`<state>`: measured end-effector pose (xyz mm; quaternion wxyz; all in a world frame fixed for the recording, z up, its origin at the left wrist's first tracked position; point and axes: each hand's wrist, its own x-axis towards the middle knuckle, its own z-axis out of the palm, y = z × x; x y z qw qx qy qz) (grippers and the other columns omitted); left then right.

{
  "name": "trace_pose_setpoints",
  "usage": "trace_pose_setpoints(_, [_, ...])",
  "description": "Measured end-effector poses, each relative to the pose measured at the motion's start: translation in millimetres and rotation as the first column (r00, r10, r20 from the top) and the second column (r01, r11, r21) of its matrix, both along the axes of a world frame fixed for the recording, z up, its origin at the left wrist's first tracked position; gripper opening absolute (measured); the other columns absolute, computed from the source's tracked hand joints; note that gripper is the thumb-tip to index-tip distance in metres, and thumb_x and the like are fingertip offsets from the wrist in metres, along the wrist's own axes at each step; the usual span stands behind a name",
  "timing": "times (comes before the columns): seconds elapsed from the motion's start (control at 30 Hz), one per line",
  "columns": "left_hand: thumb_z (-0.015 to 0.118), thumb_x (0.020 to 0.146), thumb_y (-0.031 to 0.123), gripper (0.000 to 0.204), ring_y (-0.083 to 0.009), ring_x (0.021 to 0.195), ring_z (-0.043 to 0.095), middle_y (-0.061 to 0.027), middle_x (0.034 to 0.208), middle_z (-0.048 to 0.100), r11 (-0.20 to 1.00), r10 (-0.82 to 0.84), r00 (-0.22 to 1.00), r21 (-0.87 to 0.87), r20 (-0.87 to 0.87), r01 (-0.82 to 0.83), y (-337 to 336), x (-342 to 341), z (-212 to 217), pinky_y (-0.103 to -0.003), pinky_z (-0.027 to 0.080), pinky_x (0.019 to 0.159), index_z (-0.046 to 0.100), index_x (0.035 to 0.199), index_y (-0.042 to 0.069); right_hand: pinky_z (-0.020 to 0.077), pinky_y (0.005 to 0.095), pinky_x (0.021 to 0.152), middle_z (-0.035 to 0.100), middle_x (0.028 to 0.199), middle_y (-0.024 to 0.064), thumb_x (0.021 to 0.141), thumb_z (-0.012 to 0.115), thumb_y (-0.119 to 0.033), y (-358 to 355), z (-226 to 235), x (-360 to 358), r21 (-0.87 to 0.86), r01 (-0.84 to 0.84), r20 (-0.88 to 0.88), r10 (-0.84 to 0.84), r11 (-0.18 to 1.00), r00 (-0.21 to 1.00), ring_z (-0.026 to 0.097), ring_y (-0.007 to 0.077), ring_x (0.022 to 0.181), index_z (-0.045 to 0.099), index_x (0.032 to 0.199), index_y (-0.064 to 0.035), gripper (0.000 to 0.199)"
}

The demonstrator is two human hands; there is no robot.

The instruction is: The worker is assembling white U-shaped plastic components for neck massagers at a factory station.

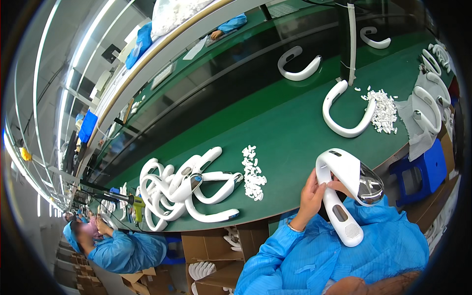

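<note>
In front of my chest I hold a white U-shaped plastic housing [339,164] with a shiny chrome end cap, an oval slot and a dotted speaker grille on its other arm. My left hand [309,197] grips it at the bend, fingers and thumb closed round it. Through the opening of the U show a few fingers of my right hand [338,186], pressed to the inner side; the housing hides the rest. On the green bench beyond lies a similar white curved housing [350,132], its end against a heap of small white plastic parts [384,112].
A tangled pile of white curved housings [184,189] lies left, beside a small heap of white parts [253,179]. A dark conveyor [236,81] runs behind, carrying a white housing [299,74]. Blue stool [425,174] at right; cardboard boxes [209,246] below; a co-worker [125,250] sits left.
</note>
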<state>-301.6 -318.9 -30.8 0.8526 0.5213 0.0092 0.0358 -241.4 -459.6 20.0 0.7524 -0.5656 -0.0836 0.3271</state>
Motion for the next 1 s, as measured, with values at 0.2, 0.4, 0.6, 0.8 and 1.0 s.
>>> trace_pose_setpoints(0.2, [0.042,0.091,-0.002,0.056,-0.0226,0.121,0.046,-0.0187,0.135,0.042,0.996,-0.014,0.998,0.092,0.055,0.009,-6.1,-2.4,-8.9,-0.032,0.038,0.100,0.019,0.142,-0.005,0.0516,0.0273,0.072,0.065,0.088,0.0052,0.076,0.069,-0.001,-5.9,8.6,-3.1,0.200,0.222,-0.462,-0.108,0.954,0.880,0.063,0.0127,0.077,0.062,0.102,-0.0017,0.027])
trace_pose_setpoints(0.4, [0.056,0.089,0.012,0.038,-0.0191,0.097,0.061,-0.0132,0.112,0.059,0.872,0.067,0.998,0.486,-0.017,-0.050,4.9,-6.7,-12.1,-0.030,0.053,0.081,0.047,0.125,0.000,0.0496,0.0264,0.079,0.066,0.101,0.0070,0.083,0.065,-0.004,4.3,19.1,-2.3,-0.066,-0.073,0.135,0.082,0.995,0.988,0.061,0.0120,0.089,0.059,0.112,0.0010,0.030])
trace_pose_setpoints(0.6, [0.073,0.072,0.018,0.041,-0.0191,0.086,0.063,-0.0109,0.098,0.065,0.982,-0.180,0.952,0.004,-0.246,0.187,-3.4,-25.9,-32.3,-0.032,0.050,0.075,0.059,0.107,0.001,0.0501,0.0265,0.071,0.066,0.095,0.0107,0.085,0.052,0.001,-4.7,-15.6,-4.9,-0.018,-0.020,0.014,0.020,1.000,1.000,0.063,0.0133,0.080,0.055,0.114,0.0047,0.029])
trace_pose_setpoints(0.8, [0.076,0.068,0.017,0.040,-0.0168,0.081,0.063,-0.0093,0.091,0.066,0.996,-0.032,0.987,0.075,-0.155,0.044,-6.0,-27.9,-28.3,-0.030,0.050,0.071,0.061,0.101,0.001,0.0499,0.0271,0.073,0.065,0.097,0.0119,0.084,0.052,0.002,6.0,-35.4,-13.9,0.024,0.055,0.100,-0.058,0.998,0.993,0.062,0.0144,0.084,0.051,0.117,0.0059,0.033])
trace_pose_setpoints(1.0, [0.075,0.072,0.009,0.032,-0.0118,0.076,0.061,-0.0060,0.090,0.065,0.995,0.074,0.924,0.091,-0.375,-0.043,-4.5,-9.0,-9.8,-0.026,0.051,0.066,0.061,0.100,0.001,0.0500,0.0265,0.075,0.064,0.099,0.0119,0.083,0.052,0.004,13.0,-49.9,-6.3,0.110,0.108,0.093,-0.118,0.988,0.989,0.062,0.0148,0.086,0.051,0.120,0.0063,0.037])
